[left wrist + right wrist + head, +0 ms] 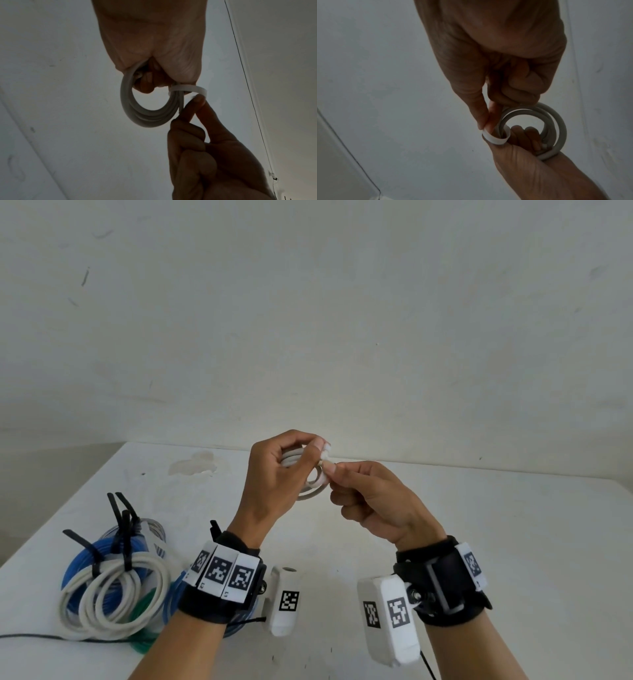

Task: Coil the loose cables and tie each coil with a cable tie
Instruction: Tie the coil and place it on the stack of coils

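Both wrists wear black straps with white marker tags. Left hand (277, 470) grips small round white cable coil (145, 115) above table (479, 525); right hand (373, 498) pinches flat white tie (494, 139) looped round it. Tied blue and white coils (113, 587) lie left.

Head view looks down over table (445, 525); both wrist views close, facing upward; all share coil (310, 486).
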A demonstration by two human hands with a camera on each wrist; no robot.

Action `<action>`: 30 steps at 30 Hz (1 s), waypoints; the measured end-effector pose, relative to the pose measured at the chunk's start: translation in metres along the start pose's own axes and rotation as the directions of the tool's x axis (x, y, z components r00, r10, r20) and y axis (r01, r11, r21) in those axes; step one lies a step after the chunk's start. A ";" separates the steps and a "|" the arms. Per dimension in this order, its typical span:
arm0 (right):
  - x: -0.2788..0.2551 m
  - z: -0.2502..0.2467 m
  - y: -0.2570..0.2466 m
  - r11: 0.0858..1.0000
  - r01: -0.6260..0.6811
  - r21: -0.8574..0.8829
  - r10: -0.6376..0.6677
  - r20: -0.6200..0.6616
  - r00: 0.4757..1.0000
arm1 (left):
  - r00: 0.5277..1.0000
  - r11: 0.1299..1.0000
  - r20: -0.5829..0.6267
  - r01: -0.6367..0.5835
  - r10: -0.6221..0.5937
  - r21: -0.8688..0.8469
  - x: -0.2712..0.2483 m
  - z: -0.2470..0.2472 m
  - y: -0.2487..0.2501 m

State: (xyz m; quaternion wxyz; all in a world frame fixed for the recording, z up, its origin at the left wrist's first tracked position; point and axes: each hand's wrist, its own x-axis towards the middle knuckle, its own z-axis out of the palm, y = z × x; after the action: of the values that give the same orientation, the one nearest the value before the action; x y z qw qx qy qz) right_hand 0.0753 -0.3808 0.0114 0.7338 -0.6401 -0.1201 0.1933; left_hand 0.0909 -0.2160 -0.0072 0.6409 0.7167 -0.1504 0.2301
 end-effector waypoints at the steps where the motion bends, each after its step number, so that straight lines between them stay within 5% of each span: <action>1: 0.000 -0.001 0.000 0.999 -0.014 0.030 0.014 0.002 1.000 | 1.000 1.000 0.005 -0.014 0.014 0.009 0.000 0.000 0.000; 4: 0.000 0.000 0.000 0.998 -0.007 0.055 0.008 -0.023 1.000 | 1.000 0.999 0.013 -0.025 0.025 0.028 0.000 -0.001 -0.001; 12: -0.002 -0.001 0.000 0.945 0.109 -0.308 -0.188 -0.241 0.952 | 0.991 0.990 -0.020 0.130 -0.131 -0.060 -0.002 0.005 -0.005; 19: 0.001 -0.008 0.000 0.991 0.108 -0.084 -0.126 -0.258 0.958 | 0.994 0.993 0.043 0.105 -0.103 -0.053 -0.005 0.010 -0.004; 24: 0.002 -0.008 0.005 0.965 0.163 -0.205 -0.219 -0.292 0.931 | 0.990 0.991 0.070 0.125 -0.122 -0.049 -0.006 0.011 -0.007; 30: 0.010 -0.006 0.015 0.965 0.207 -0.158 -0.249 -0.331 0.910 | 0.977 0.972 0.080 0.207 -0.199 -0.109 -0.006 0.012 -0.008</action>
State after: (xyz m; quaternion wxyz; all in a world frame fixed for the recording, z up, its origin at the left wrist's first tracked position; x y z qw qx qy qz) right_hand 0.0847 -0.3800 -0.0052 0.7213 -0.6885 -0.0737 -0.0177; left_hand 0.0915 -0.2272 -0.0180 0.6964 0.6970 -0.1114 0.1296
